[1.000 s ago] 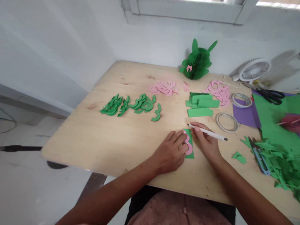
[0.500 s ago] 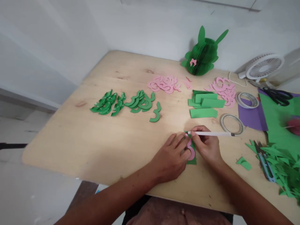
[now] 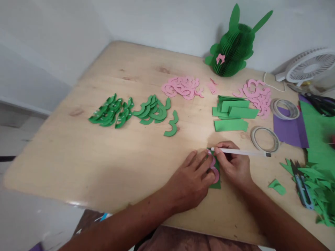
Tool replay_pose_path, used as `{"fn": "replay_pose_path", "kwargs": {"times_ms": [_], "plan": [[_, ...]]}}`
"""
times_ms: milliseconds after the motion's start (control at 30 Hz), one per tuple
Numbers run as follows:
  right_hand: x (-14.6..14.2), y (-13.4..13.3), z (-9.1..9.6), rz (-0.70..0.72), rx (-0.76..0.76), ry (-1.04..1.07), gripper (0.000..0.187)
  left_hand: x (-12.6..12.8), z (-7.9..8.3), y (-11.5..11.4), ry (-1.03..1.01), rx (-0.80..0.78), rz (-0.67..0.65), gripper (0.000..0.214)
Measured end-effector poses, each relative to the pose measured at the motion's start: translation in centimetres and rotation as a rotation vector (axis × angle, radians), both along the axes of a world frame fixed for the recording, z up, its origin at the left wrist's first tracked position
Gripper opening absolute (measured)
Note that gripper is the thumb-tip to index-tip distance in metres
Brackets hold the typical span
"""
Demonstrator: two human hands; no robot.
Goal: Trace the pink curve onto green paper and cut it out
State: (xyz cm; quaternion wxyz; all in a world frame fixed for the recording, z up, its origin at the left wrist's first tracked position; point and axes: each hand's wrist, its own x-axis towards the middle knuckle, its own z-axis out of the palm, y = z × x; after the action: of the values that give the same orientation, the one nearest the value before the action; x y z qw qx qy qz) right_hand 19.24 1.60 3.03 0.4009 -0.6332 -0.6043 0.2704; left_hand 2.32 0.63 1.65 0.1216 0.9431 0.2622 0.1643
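My left hand (image 3: 192, 179) presses its spread fingertips down on a pink wavy paper cutout (image 3: 215, 173). Under that cutout lies a strip of green paper (image 3: 216, 186), partly hidden by my fingers. My right hand (image 3: 234, 165) pinches a white pen (image 3: 242, 151) close to its tip. The tip meets the top end of the pink cutout, and the dark back end points right. A single green wavy cutout (image 3: 172, 125) lies farther off to the left, beyond my hands.
Piles of green cutouts (image 3: 153, 109), pink cutouts (image 3: 181, 87) and folded green strips (image 3: 232, 111) lie beyond my hands. To the right are tape rolls (image 3: 265, 139), snips (image 3: 302, 186) and green scraps (image 3: 320, 195). A green paper figure (image 3: 231, 52) and a fan (image 3: 306, 68) stand behind.
The camera view has shifted and come slightly closer. The pen now slopes a little more, its back end lower. Both hands keep their places on the cutout and pen.
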Motion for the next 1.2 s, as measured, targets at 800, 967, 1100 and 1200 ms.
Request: {"fn": "replay_pose_path", "kwargs": {"times_ms": [800,967,1100,1200], "plan": [[0.1,-0.18,-0.25,0.001,-0.066,-0.002,0.011,-0.03,0.15,0.0,-0.009,-0.019,0.004,0.016],[0.1,-0.15,-0.13,0.011,-0.06,-0.018,0.009,0.0,0.16,0.0,-0.012,-0.014,0.008,0.015],[0.08,-0.21,-0.14,0.017,-0.063,-0.011,0.007,-0.02,0.08,-0.01,-0.012,-0.015,0.007,0.016],[0.07,-0.21,-0.21,0.013,-0.061,-0.012,0.007,-0.03,0.01,-0.02,-0.004,-0.016,0.003,0.016]]}}
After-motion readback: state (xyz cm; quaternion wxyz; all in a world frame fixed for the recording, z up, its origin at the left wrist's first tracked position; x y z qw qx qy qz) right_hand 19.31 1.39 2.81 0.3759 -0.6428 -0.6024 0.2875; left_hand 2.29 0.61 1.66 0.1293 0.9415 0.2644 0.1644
